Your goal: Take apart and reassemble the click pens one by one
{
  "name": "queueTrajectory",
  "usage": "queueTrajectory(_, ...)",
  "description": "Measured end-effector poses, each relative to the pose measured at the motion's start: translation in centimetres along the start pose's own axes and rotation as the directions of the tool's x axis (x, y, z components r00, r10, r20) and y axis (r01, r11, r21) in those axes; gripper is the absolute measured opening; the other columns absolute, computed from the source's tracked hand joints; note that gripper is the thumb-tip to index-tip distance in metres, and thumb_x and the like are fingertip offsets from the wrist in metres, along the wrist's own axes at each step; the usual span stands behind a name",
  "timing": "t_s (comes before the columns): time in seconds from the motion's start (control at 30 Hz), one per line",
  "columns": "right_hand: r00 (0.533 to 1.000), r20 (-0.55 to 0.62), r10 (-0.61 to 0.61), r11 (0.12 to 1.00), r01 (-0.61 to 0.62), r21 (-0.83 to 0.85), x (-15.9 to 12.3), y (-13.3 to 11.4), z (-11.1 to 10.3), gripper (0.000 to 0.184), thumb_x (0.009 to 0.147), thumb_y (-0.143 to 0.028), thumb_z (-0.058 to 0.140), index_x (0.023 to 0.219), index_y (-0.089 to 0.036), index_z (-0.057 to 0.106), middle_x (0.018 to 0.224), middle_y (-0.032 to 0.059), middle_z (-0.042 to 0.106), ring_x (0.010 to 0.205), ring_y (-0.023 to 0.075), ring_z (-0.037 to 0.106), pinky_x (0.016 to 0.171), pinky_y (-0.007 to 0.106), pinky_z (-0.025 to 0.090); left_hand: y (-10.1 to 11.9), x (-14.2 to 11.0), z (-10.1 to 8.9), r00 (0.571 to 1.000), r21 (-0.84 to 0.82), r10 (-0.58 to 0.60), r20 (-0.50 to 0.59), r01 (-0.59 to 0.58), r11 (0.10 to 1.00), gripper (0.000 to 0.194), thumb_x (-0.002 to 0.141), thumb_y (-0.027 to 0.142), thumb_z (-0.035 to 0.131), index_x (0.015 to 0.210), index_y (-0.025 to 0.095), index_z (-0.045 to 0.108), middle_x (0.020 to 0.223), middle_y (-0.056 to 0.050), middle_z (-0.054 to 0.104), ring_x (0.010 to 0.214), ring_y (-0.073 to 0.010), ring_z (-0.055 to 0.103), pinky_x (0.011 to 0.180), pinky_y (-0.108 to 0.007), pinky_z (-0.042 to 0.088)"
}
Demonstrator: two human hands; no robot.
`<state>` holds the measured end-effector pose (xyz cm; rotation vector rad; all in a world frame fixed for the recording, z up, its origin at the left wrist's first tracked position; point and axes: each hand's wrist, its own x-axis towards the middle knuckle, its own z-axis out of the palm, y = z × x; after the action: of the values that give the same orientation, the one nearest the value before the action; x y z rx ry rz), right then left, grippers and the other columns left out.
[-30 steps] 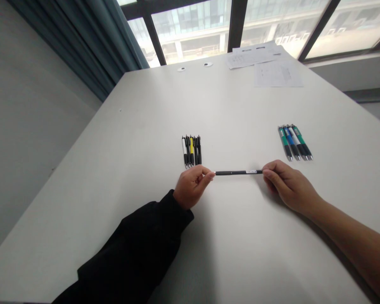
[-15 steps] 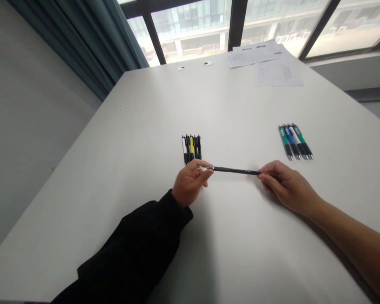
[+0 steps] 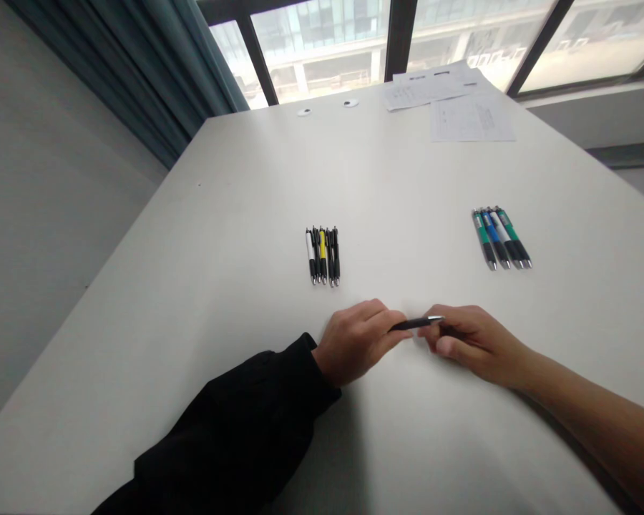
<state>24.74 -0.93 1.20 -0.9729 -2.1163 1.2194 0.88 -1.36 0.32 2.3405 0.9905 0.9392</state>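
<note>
My left hand (image 3: 360, 336) pinches a black pen (image 3: 412, 324) between thumb and fingers, its silver tip pointing right. That tip overlaps the fingers of my right hand (image 3: 464, 340); whether they touch is unclear. The right thumb stands a little apart from its curled fingers, with no grip on the pen visible. Beyond my left hand lies a row of pens (image 3: 323, 256), mostly black, with one white and one yellow barrel. Farther right, a second group of pens (image 3: 499, 238) with green, blue and white barrels and black grips lies side by side.
The white table (image 3: 236, 236) reaches back to the window (image 3: 327, 57). Printed papers (image 3: 469, 114) lie at its far right, and two small white oval pieces (image 3: 350, 104) sit near the far edge. A blue-grey curtain (image 3: 134, 64) hangs at the left.
Both hands have come nearer to me and closer together. The pen has turned round, its silver tip now at the right, and the right hand has let go of its end.
</note>
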Motion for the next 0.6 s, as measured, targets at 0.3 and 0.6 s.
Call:
queueTrajectory(0.3, 0.998, -0.056, 0.022, 0.963, -0.036, -0.266, 0.0, -0.1, 0.3, 0.033, 0.105, -0.032, 0.047, 0.076, -0.021, 0.058, 0.061, -0.0026, 0.059, 0.053, 0.0110, 0.054, 0.056, 0.024, 0.041, -0.2, 0.1, 0.1, 0.986, 0.412, 0.163, 0.028, -0.160, 0.897, 0.023, 0.104, 0.035, 0.054, 0.098, 0.018, 0.068, 0.080, -0.001, 0.070, 0.071, -0.0162, 0.061, 0.066, -0.030, 0.043)
queueTrajectory(0.6, 0.992, -0.129, -0.017, 0.972, -0.014, -0.233, 0.0, 0.8, 0.0, 0.020, 0.095, -0.035, 0.066, 0.108, -0.019, 0.071, 0.080, 0.0024, 0.076, 0.064, 0.0144, 0.067, 0.061, 0.024, 0.051, -1.2, -0.4, 0.4, 0.985, 0.379, 0.051, 0.163, -0.111, 0.919, 0.042, 0.110, 0.038, 0.034, 0.090, 0.017, 0.065, 0.073, -0.002, 0.065, 0.063, -0.0161, 0.057, 0.060, -0.030, 0.037)
